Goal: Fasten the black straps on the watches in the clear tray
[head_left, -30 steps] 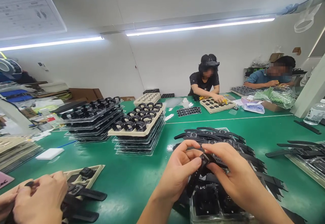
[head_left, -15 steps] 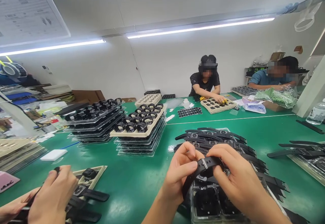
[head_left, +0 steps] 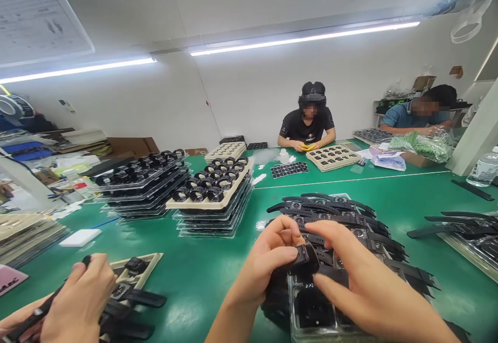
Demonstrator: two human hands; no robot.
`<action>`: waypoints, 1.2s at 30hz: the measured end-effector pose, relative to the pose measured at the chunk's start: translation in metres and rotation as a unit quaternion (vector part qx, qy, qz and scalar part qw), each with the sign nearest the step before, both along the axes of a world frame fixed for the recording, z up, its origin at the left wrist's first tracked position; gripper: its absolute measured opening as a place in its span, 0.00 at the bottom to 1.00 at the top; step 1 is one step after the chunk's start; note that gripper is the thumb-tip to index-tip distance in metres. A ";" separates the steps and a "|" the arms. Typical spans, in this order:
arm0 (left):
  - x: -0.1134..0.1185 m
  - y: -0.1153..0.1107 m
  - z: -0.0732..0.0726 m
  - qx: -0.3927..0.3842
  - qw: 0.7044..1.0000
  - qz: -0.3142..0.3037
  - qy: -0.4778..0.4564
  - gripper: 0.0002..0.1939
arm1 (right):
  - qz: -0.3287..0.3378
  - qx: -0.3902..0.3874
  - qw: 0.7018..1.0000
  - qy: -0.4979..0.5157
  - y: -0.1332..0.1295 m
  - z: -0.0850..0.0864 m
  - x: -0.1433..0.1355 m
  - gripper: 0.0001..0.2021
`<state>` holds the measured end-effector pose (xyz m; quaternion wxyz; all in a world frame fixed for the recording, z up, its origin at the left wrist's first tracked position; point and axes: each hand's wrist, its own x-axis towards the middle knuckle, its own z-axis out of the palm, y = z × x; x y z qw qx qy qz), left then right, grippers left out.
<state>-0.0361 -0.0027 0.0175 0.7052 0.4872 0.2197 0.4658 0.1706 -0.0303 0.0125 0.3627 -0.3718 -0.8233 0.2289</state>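
Pinched between the thumb and fingers of my left hand [head_left: 268, 260] is a black smartwatch [head_left: 305, 260], its dark face tilted toward the right. Close beside it, my right hand [head_left: 360, 278] has thumb and fingers spread around the watch's right side. Whether its thumb touches the watch, I cannot tell. Below both hands is a clear plastic tray [head_left: 292, 312] with black square pockets. Rows of black watches [head_left: 360, 234] with straps laid out flat cover the tray's far part, partly hidden by my right hand.
A co-worker's hand [head_left: 80, 296] at lower left grips a black strap beside a beige tray [head_left: 153, 268]. Stacked trays of looped watches [head_left: 210, 203] stand mid-left. More strapped watches [head_left: 462, 229] lie at right. A person [head_left: 307, 125] with yellow finger covers sits across the table.
The strap loop between my hands has turned, and the watch face now shows. My right hand has let go and its fingers have spread. The person opposite drew both hands back from a tray.
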 end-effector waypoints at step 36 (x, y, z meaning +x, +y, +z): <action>-0.008 -0.025 -0.068 0.035 0.996 0.079 0.028 0.18 | -0.007 0.030 0.999 0.023 -0.020 -0.028 -0.010 0.25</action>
